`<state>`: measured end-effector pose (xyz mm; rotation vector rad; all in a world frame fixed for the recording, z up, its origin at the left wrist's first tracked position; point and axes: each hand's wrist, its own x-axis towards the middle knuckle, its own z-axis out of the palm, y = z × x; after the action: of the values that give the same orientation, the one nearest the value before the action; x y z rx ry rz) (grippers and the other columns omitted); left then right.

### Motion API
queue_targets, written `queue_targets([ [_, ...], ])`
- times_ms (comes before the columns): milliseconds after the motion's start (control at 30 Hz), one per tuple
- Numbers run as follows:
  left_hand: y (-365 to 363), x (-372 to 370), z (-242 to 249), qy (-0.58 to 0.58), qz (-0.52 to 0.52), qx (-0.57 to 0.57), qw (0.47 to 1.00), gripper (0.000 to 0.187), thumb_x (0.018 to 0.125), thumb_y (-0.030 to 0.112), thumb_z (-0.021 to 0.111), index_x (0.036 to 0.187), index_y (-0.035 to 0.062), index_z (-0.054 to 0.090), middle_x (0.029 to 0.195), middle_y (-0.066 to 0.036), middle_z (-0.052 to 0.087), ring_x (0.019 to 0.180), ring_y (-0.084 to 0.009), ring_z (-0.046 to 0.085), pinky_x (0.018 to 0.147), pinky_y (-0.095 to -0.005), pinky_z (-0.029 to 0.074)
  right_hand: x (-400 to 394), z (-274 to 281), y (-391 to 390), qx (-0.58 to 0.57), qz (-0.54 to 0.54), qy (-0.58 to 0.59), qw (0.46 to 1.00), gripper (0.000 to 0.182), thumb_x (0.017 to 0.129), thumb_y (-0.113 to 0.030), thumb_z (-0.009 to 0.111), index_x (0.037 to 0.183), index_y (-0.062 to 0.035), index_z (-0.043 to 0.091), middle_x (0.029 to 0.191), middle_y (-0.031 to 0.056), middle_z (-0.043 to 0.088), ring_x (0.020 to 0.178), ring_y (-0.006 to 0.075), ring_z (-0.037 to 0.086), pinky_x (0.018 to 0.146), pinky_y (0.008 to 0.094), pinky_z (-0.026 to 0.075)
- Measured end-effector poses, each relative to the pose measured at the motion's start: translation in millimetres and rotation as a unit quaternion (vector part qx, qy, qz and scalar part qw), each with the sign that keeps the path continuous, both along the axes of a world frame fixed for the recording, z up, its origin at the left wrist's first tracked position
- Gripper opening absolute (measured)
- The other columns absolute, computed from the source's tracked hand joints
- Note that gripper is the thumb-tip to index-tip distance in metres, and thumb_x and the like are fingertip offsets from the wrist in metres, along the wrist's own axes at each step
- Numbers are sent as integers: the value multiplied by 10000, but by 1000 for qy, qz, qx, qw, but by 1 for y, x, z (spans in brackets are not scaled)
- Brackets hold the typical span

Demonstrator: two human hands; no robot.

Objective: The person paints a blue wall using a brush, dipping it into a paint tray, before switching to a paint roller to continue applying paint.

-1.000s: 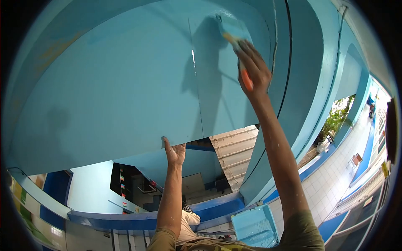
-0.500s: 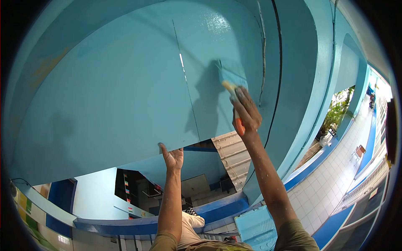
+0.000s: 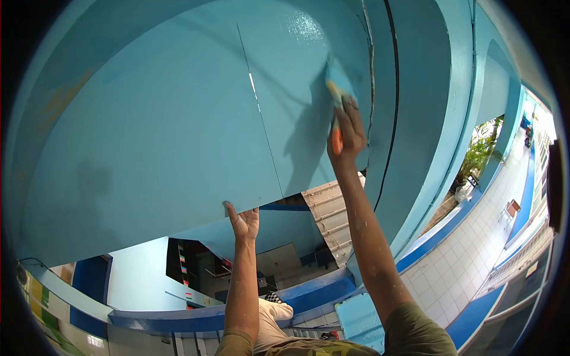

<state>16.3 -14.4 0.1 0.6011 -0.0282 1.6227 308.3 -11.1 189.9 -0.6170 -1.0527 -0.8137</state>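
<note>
My right hand (image 3: 349,133) is closed around the handle of a paintbrush (image 3: 336,89) with an orange end. The brush's blue-coated head is against the upper right part of a light blue panel (image 3: 160,136), though the bristles are blurred. My left hand (image 3: 244,222) grips the panel's lower edge, thumb in front and fingers behind it, partly hidden. A thin dark seam with a bright gap runs down the panel between my two hands. Wet-looking glossy paint shines near the top. Paint specks dot my right forearm.
A black cable (image 3: 396,89) and a paint-covered one (image 3: 372,71) run beside the panel. Below are a blue ledge (image 3: 178,320), a light blue paint-covered surface (image 3: 362,320) and steps. A tiled walkway (image 3: 451,279) with a chair (image 3: 512,209) stretches along the right.
My right hand has moved the paintbrush upward and slightly right across the panel. My left hand stays at the lower edge.
</note>
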Motion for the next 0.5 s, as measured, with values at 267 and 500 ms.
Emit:
queue_targets([
  [267,1,-1,1,2,-5,10,1000,715,843,441,768,1429,167,463,1449,5,512,1346,-204,478,1144,-427,420,-21,-24,-42,-24,19,-45,998,275,773,46,736,1029,-50,744,1236,195,676,1251,379,591,1077,503,475],
  [500,1,-1,-1,13,9,-10,1000,736,839,483,759,1431,166,458,1438,7,514,1339,-203,472,1132,-426,413,-18,116,31,92,20,-56,994,318,789,45,723,1079,-85,742,1290,159,651,1302,344,552,1082,447,488],
])
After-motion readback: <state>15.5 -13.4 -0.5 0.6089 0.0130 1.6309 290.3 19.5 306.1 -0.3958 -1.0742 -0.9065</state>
